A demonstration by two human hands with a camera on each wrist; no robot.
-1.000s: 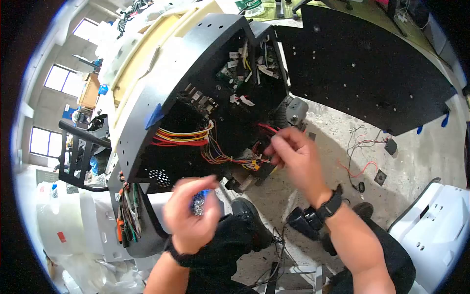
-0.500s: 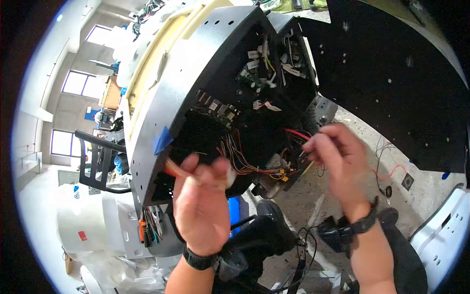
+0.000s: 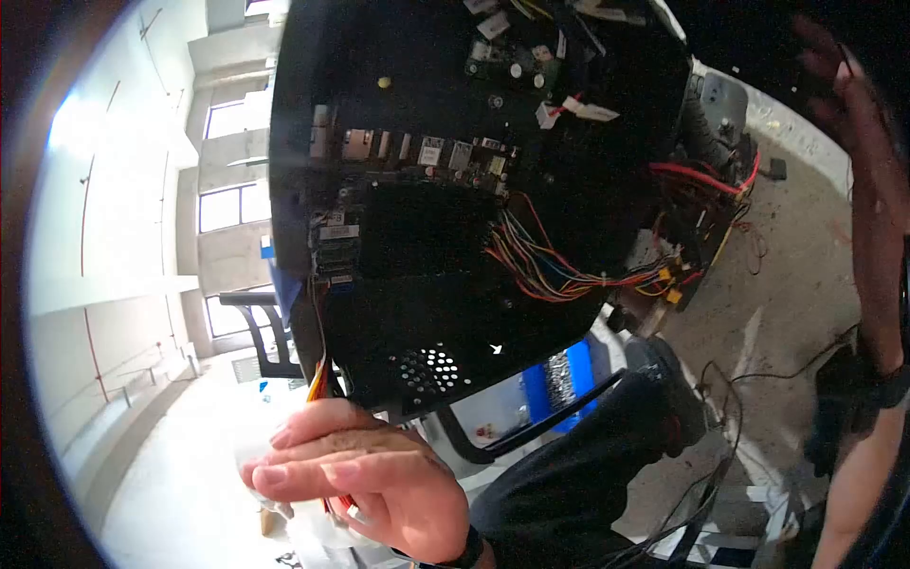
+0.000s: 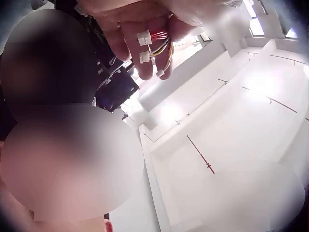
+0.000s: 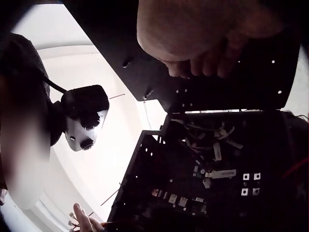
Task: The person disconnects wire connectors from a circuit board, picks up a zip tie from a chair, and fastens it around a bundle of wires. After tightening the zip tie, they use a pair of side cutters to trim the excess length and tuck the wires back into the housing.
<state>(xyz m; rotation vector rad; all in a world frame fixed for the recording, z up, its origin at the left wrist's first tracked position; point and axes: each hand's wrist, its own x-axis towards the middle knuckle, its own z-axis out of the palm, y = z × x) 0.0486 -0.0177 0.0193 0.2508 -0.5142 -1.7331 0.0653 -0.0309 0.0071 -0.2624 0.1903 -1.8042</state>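
Observation:
At the lower left of the head view my left hand holds a bundle of red, yellow and dark wires with its fingers around it. White plugs on the wire ends stick out at the fingers in the left wrist view. The bundle runs up along the edge of a black metal housing, which has circuit boards and a board with a row of ports inside. My right hand is empty, its fingers loose over a black panel hinged to the housing.
A coloured wire harness runs to yellow connectors at the housing's lower right. Thick red cables cross its right edge. Below are a blue container, my leg and shoe, and black cables on the floor.
The view has swung closer to the housing. My left hand has gone left and down with the wires. My right hand has left the red cables and moved up and right to the panel.

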